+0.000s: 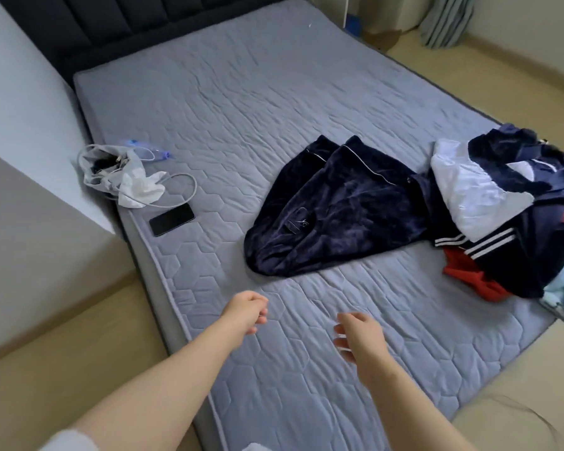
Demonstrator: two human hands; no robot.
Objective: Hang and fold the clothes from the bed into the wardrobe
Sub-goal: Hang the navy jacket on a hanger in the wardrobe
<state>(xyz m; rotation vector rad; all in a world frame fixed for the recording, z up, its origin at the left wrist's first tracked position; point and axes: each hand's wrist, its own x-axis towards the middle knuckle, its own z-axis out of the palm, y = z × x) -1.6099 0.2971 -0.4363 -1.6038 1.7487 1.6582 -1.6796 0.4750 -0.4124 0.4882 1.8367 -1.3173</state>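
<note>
Loosely curled, the left hand is hovering empty over the bed; the right hand, relaxed, is holding nothing; clothes are lying at one o'clock.

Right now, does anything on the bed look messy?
Yes. A navy garment lies crumpled on the mattress, and a tangled clothes pile sits at its right edge. A phone and loose cable lie near its left edge.

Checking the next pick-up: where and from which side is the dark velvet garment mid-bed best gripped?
Probably the near edge of the velvet garment, pinched from the bed's near side: it lies free on the mattress closest to the left hand and right hand, while its right end meets the clothes pile.
</note>
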